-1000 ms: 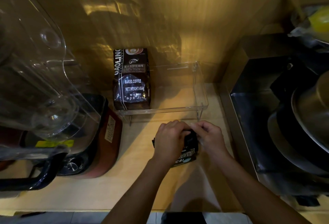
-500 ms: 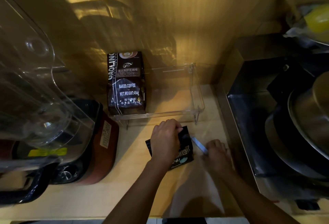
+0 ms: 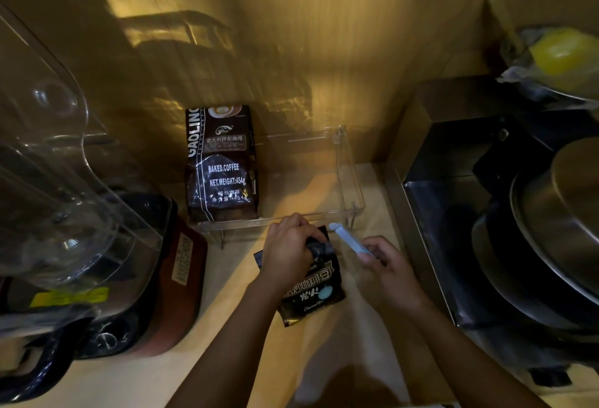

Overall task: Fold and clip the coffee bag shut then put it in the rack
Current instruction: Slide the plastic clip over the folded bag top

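A small black coffee bag (image 3: 312,291) lies on the wooden counter in front of a clear acrylic rack (image 3: 351,180). My left hand (image 3: 287,250) presses down on the bag's folded top end and pinches it. My right hand (image 3: 385,265) is just right of the bag and holds a pale blue sealing clip (image 3: 348,239) by one end. The clip's free end points up-left toward the bag's top corner, near the rack's front rail. A larger dark coffee bag (image 3: 222,164) stands in the left part of the rack.
A blender with a clear jar (image 3: 48,180) and a red-brown base (image 3: 181,278) fills the left side. On the right sits a metal sink (image 3: 431,200) holding stacked pots and pans (image 3: 551,232). A yellow object (image 3: 564,54) lies at top right.
My right hand let go of the bag's top, dropped to the counter on the right, picked up the blue clip, and has lifted it toward the bag. My left hand kept holding the fold.
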